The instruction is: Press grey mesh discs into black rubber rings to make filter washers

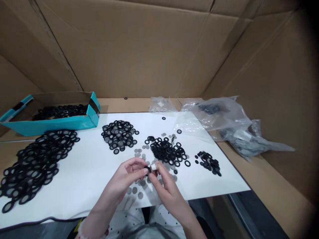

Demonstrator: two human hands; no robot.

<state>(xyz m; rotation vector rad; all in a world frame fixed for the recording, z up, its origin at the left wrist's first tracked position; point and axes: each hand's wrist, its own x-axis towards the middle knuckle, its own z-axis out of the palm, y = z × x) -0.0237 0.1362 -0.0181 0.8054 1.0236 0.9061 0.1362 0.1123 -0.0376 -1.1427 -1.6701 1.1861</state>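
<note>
Near the front edge of the white board, my left hand (126,173) pinches a small black ring (148,169) between thumb and fingers. My right hand (165,186) meets it from the other side, thumb and index finger closed at the ring's edge. A white band (154,167) wraps its index fingertip. Whether a disc sits inside the ring is hidden by the fingers. Loose grey discs (135,190) lie scattered under and around both hands. Just beyond them is a heap of open black rings (168,151).
Ring-and-disc pieces are piled at back centre (119,134) and along the left (37,162). A blue box (50,126) of black pieces stands back left. Small black parts (209,162) lie right. Plastic bags (219,116) rest at the back right, with cardboard walls (139,49) around.
</note>
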